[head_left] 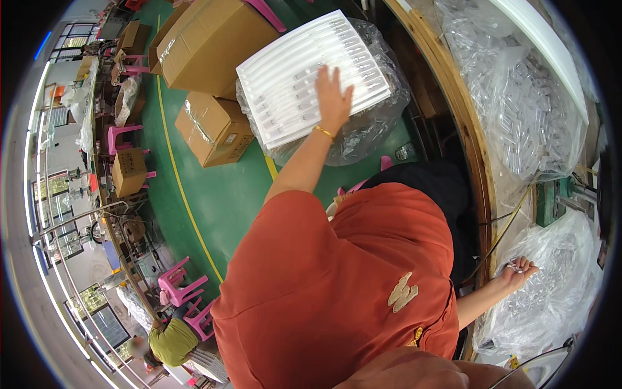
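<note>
The left hand [332,97] lies flat, fingers spread, on a white ribbed tray [311,78] atop a plastic-wrapped stack on the green floor [220,194], cardboard boxes [214,128] just beside. At the desk [468,139] edge, the right hand [517,270] pinches what looks like a small clear part beside a plastic bag [557,285].

white ribbed tray [291,78] | orange shirt [337,292] | green floor [220,194], yellow line | pink stools [178,282] | brown boxes [214,126], possibly cardboard

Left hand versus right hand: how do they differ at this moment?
The left hand lies open and flat, fingers spread, on the white tray; the right hand is curled, pinching a small clear piece. The left arm stretches far out toward the floor side, with a gold bangle at the wrist; the right stays by the plastic bag at the bench. Both are bare.
</note>
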`<state>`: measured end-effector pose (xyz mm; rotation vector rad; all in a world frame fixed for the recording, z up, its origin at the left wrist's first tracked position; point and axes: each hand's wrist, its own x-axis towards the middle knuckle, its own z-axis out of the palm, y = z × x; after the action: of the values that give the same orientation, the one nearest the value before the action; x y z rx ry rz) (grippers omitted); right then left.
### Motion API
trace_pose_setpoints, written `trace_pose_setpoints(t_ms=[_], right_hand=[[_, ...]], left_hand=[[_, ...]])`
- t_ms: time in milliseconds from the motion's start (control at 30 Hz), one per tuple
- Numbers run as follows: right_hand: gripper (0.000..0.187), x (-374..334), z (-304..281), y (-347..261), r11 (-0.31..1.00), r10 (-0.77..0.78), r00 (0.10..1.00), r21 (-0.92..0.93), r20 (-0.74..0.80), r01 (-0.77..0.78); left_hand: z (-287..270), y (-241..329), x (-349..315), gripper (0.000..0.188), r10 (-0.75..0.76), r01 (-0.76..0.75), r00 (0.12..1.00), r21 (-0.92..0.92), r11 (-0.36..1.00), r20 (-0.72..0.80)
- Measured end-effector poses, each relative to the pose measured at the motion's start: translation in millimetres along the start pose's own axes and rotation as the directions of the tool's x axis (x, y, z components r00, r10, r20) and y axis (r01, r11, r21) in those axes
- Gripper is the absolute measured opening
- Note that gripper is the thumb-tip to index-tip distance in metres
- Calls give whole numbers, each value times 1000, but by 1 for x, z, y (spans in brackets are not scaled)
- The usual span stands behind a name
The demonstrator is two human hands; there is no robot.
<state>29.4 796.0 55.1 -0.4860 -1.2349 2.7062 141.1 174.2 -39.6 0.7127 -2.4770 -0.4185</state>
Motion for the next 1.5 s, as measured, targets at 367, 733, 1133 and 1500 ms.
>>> trace_pose_setpoints(t_ms=[367,733,1133,1500], right_hand=[[26,3,-3,3,997,21,999,78,36,-24],[35,-10,4,-4,969,-232,973,-86,25,233],[25,-22,55,2,974,-195,981,-122,-21,191],[28,-41,115,-9,822,-28,998,-568,53,53]], left_hand=[[-11,-43,-5,48,-367,314,899,-232,921,-240],[15,-16,46,52,-60,-76,951,414,907,305],[13,27,51,51,152,-146,987,104,984,-49],[51,363,122,19,881,-758,452,-462,461,139]])
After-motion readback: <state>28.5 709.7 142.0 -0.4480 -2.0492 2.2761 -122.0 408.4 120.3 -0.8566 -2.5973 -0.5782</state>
